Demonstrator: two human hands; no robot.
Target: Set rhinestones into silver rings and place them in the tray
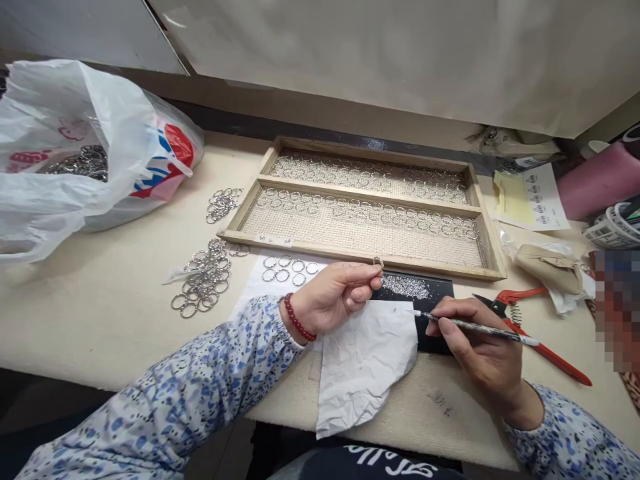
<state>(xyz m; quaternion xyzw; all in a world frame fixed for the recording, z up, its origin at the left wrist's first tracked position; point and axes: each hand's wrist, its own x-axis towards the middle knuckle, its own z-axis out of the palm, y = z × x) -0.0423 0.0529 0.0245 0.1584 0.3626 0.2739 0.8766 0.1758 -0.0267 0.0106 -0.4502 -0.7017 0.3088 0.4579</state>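
Left of the wooden mesh tray (425,265) sit a white plastic bag (55,213) and, closer to it, loose metal rings (217,263). At the tray's near edge the left hand (336,293) pinches one ring (379,262) — next to tiny stones (407,287) on a black board (440,289) — and, apart from it, the right hand (480,347) grips a pen-like tool (493,329) in front of the tray, near red-handled cutters (563,365).

We count one left hand (345,293), one right hand (480,343), one pinched ring (379,262) and one pen-like tool (475,327). We also find seven loose rings (283,269) on paper (256,288), two ring heaps (203,280), one wooden frame (440,269) with two mesh compartments (350,230), one bead bracelet (295,320), one spring-loaded pair of shears (555,359) and one printed plastic bag (125,143). The frame's rings (400,217) we cannot count reliably.
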